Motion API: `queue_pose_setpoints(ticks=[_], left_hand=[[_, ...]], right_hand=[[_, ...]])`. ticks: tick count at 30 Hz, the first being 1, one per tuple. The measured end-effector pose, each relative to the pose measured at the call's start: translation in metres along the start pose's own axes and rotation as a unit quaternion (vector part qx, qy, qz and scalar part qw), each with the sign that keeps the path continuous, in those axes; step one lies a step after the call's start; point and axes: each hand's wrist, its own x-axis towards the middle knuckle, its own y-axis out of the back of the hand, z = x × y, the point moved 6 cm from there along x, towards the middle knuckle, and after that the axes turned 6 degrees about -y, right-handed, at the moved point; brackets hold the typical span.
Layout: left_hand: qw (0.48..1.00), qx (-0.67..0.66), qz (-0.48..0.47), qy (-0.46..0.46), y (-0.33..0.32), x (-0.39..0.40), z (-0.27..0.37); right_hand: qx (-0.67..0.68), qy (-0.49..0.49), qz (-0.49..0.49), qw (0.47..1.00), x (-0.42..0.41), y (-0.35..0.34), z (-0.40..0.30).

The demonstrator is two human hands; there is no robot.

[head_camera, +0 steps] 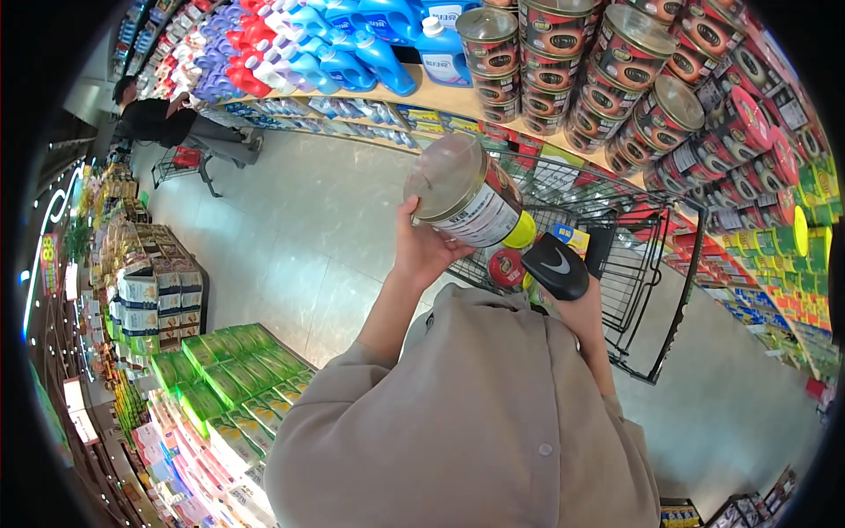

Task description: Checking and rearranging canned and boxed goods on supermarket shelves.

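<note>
My left hand point(429, 247) grips a round mosquito-coil tub point(482, 198) with a clear lid, tilted so that its white printed label shows. In my right hand point(584, 307) is a black handheld device point(556, 267), shaped like a barcode scanner, close to the tub's lower end. A yellow-green round end point(520, 230) shows between tub and device; I cannot tell what it belongs to. Beyond both hands stands a black wire shopping cart point(637, 264). In it are a red-lidded round container point(507, 268) and a blue and yellow pack point(572, 237), partly hidden.
Similar tubs point(551, 66) are stacked on the shelf ahead, beside blue detergent bottles point(445, 53). Red-lidded cylinders point(726, 145) fill the right side. Green packs point(231, 363) are piled at left. Further off, a person point(155, 119) stands by another cart point(178, 165) on the tiled floor point(297, 218).
</note>
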Motion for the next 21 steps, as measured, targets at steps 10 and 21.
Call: queue_pose_setpoints(ticks=[10,21], left_hand=[[0.999,-0.026,-0.034,0.009,-0.012,-0.007,0.005],[0.994,-0.071,-0.088,-0.004,-0.032,-0.008,0.011]], right_hand=[[-0.003,0.001,0.003,1.0,0.001,0.01,0.005],[0.01,-0.027,0.018,0.999,-0.008,0.024,-0.001]])
